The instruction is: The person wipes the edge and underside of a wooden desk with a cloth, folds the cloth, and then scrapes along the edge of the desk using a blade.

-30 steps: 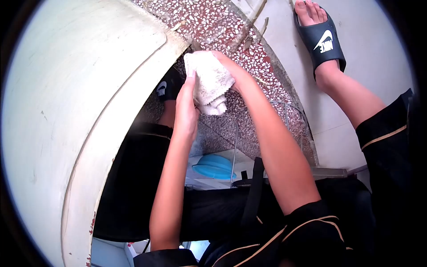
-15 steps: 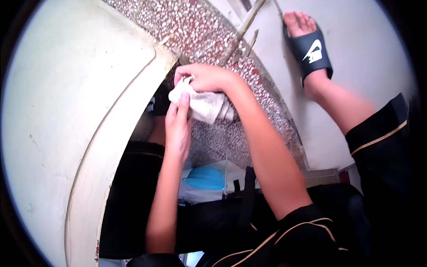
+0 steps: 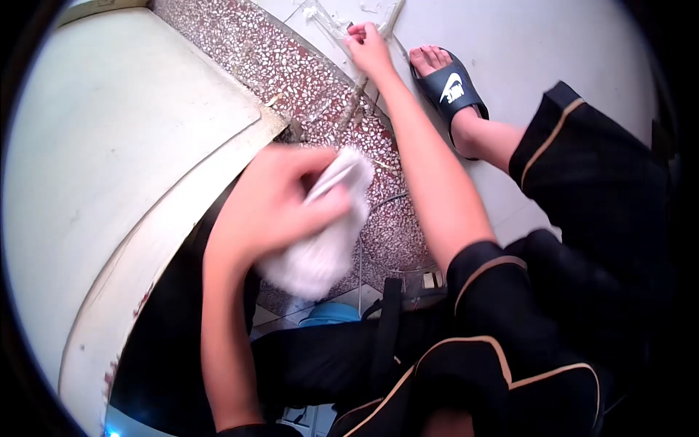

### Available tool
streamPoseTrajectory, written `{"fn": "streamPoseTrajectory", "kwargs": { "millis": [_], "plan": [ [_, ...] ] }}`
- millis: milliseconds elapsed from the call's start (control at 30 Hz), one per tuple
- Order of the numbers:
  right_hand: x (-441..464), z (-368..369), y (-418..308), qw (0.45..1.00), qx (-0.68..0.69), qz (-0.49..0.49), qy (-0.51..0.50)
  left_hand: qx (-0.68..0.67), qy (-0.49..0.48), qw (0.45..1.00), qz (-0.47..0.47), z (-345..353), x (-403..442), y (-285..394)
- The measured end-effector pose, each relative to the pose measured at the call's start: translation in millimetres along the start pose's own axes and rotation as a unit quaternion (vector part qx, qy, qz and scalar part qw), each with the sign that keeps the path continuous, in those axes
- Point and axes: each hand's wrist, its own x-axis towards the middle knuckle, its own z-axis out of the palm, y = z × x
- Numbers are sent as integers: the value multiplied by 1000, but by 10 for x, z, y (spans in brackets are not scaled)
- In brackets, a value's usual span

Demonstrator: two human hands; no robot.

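A crumpled white cloth point(image 3: 320, 255) is in my left hand point(image 3: 269, 200), gripped between thumb and fingers; motion blurs both. It hangs over the speckled terrazzo ledge, beside the cream panel's edge. My right hand point(image 3: 370, 51) reaches out to the far edge of that ledge, away from the cloth. Its fingers are curled together by a clear plastic-looking piece point(image 3: 331, 25) and a thin pale strip point(image 3: 395, 18). What those fingers hold, if anything, I cannot make out.
A large cream panel point(image 3: 145, 109) with a chipped edge fills the left. Terrazzo point(image 3: 240, 51) runs beneath my hands, crossed by a thin cable point(image 3: 360, 255). My sandalled foot point(image 3: 448, 84) rests on the pale floor. A blue basin-like object point(image 3: 331, 313) is below.
Both hands were together on the cloth. Now the right hand has let go and moved up to the far edge, while the left keeps the cloth, nearer the camera.
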Motion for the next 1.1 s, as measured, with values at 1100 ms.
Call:
{"fn": "streamPoseTrajectory", "kwargs": {
  "millis": [1100],
  "plan": [
    [-558, -498, -795, 934, 265, 117, -206, -273, 130, 952, -58, 390, -388, -1345]
  ]
}}
